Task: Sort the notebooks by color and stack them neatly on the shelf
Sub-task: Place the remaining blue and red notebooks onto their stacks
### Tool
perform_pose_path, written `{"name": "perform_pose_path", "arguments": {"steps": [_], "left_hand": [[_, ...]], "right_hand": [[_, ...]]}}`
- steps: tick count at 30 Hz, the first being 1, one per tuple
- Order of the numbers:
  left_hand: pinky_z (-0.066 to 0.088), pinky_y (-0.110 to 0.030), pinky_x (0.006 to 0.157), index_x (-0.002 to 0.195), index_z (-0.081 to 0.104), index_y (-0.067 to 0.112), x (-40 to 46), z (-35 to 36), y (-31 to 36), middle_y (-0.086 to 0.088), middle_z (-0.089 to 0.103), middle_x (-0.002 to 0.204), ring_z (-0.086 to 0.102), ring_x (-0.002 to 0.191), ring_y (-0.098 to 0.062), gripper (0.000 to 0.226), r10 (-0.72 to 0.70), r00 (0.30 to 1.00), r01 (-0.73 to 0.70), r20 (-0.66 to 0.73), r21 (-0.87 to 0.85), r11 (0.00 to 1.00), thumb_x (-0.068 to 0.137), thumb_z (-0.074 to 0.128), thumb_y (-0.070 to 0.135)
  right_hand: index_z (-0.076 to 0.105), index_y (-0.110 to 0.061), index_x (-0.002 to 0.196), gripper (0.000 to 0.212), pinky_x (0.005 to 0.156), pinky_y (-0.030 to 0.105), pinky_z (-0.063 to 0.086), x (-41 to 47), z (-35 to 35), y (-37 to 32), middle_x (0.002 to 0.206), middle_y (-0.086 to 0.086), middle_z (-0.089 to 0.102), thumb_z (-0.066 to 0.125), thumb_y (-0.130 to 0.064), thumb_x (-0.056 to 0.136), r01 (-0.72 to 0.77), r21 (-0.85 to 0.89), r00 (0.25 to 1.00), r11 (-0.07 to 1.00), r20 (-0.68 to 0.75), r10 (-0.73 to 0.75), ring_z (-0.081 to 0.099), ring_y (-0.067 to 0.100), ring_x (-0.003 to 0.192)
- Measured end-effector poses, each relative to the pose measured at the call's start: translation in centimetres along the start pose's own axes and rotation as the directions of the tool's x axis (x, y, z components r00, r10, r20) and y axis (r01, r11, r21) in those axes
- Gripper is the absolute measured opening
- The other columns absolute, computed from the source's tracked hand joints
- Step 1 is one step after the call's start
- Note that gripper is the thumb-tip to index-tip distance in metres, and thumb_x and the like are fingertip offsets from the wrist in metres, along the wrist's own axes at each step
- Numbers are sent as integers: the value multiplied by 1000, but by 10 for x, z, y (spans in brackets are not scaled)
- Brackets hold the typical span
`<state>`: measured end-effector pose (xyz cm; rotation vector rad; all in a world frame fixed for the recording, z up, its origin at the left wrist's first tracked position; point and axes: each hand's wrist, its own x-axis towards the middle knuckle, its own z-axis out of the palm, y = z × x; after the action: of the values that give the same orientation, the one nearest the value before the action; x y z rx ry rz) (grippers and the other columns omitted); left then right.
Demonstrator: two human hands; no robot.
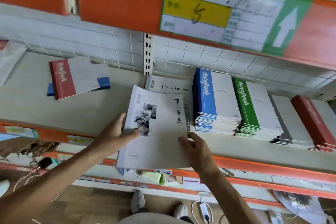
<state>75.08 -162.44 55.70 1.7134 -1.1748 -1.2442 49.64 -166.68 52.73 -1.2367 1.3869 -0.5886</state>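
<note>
I hold a white "Time Memory" notebook (160,132) over the front of the shelf (87,107). My left hand (118,131) grips its left edge, thumb on the cover. My right hand (196,149) grips its lower right corner. Behind it lies another white "Time Memory" notebook (167,85). To the right stand stacks: blue (214,102), green (254,109), grey-black (291,123) and red (316,123). At the left a red notebook (72,78) lies slanted over a blue one (103,82).
An orange upper shelf with a white, yellow and green label (227,12) hangs overhead. The orange shelf edge (263,169) runs below the notebooks. On the floor are my shoes (138,202) and a white cable (203,209). Plastic packaging (11,60) lies at the far left.
</note>
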Motion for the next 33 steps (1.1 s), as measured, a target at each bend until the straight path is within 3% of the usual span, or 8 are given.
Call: {"name": "perform_pose_path", "arguments": {"steps": [3,8,11,13,17,22,28,33], "left_hand": [[53,-30,87,135,39,36,7,-7,-18,9,60,116,65,96,-3,84,92,995,-99,40,252,963,64,77,56],[43,-26,101,148,30,25,15,-11,-34,12,36,137,48,120,-8,121,212,954,-278,211,370,886,49,78,74],[36,-12,91,149,28,23,23,-13,-37,10,36,136,46,108,-8,112,275,928,-364,252,458,811,58,87,50],[33,-12,96,150,28,22,27,-14,-37,7,37,142,45,118,-9,107,330,910,-414,252,490,767,64,88,39],[34,-25,110,152,26,23,31,-18,-36,7,34,153,37,136,-10,101,344,906,-424,248,521,741,70,83,43],[40,-30,106,149,34,17,38,-15,-27,-2,45,148,49,129,-18,91,400,899,-424,176,573,701,74,78,45],[48,-31,97,145,39,11,46,-13,-28,-8,55,139,59,119,-23,92,444,875,-448,194,674,588,72,73,56],[42,-29,103,146,38,12,47,-13,-24,-6,51,142,54,125,-21,94,428,878,-448,216,687,573,70,78,51]], "right_hand": [[65,-12,107,12,51,30,52,4,-4,2,85,8,76,59,-21,100,-36,52,994,998,-103,42,69,17,65],[55,-19,123,40,67,34,62,-10,-1,7,106,0,72,75,-28,89,74,-4,975,997,-212,-73,73,11,80],[51,-26,136,79,77,22,60,-22,-3,16,128,-13,56,91,-35,68,176,-232,961,957,-170,-218,70,10,94],[51,-24,141,89,87,11,51,-23,-6,20,140,-13,43,94,-36,64,222,-395,945,891,-138,-297,63,8,104],[63,-17,132,69,92,23,55,-18,-6,17,132,-12,51,92,-25,69,255,-515,905,818,-170,-390,65,11,100],[73,-14,117,49,89,11,44,-2,-2,20,125,-2,68,90,-23,72,261,-616,826,743,-256,-502,68,15,98],[72,-21,119,47,87,26,52,4,-3,23,123,-5,70,87,-30,75,214,-682,806,699,-281,-521,69,16,102],[74,-18,120,47,84,31,57,4,-5,25,123,2,71,87,-28,76,217,-743,794,633,-243,-557,72,21,98]]}}
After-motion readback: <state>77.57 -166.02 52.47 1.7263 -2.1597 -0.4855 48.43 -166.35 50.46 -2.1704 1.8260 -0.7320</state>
